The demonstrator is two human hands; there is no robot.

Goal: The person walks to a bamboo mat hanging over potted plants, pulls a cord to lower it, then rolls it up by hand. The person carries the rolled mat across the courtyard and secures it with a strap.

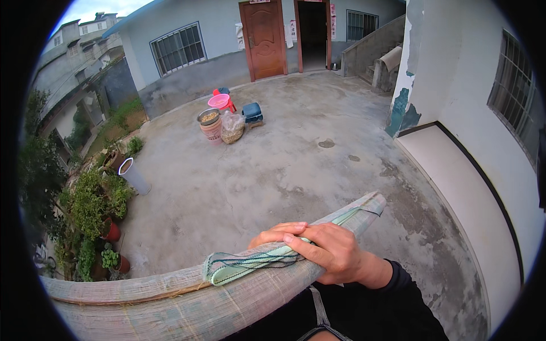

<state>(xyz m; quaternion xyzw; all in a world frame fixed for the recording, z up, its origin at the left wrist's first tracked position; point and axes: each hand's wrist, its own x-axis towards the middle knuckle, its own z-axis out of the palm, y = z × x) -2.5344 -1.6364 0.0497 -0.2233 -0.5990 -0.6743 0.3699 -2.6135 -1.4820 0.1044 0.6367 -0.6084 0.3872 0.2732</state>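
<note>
A long rolled-up woven mat (239, 304), pale with faint pink and green checks, slants across the front of the view. My right hand (337, 251) lies over the roll and clasps it. The fingers of my left hand (275, 234) show at the roll's far side, touching the right fingers; its palm and arm are hidden behind the mat. A folded light green woven strip (239, 269) with dark stitching and loose dark cords lies along the top of the roll, its one end under my right hand. A thin brown edge strip (170, 294) runs along the mat's left part.
Concrete yard (256, 179) spreads ahead. Standing there are a bucket with a metal basin (209, 117), a filled clear plastic bag (233, 128), a pink basin (219, 101) and a cloth-covered stool (252, 113). Potted plants (91, 204) line the left; a raised ledge (460, 187) borders the right.
</note>
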